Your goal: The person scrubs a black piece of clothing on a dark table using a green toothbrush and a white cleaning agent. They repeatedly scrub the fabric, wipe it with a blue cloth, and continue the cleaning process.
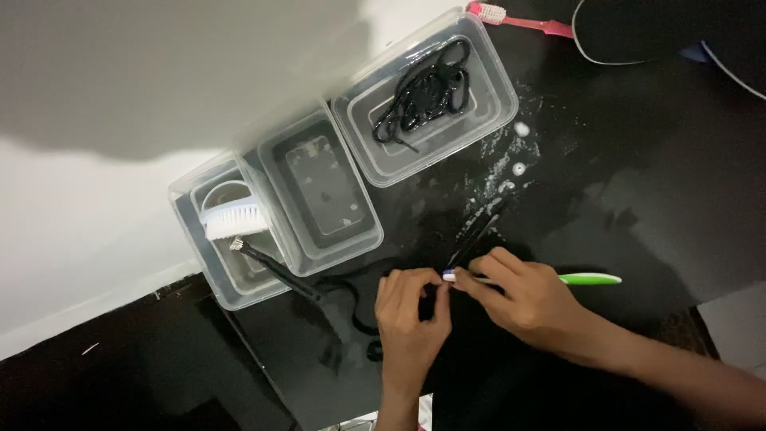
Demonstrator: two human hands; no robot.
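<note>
My right hand (pixel 523 299) grips a green-and-white toothbrush (pixel 590 278), its head pointing left onto a black shoelace (pixel 471 243) lying on the wet black table (pixel 638 199). Pinched fingers of my left hand (pixel 408 319) hold that lace just beside the brush head. More of the black lace curls below and left of my left hand. A clear tub (pixel 499 80) at the back holds another black lace (pixel 427 88) in water.
Two more clear tubs stand left: the middle tub (pixel 275 152) with cloudy water, the left tub (pixel 187 223) with a white scrub brush (pixel 235 218) and a thin black brush (pixel 275 271). A pink toothbrush (pixel 519 20) lies at the top, and soap foam (pixel 511 172) dots the table.
</note>
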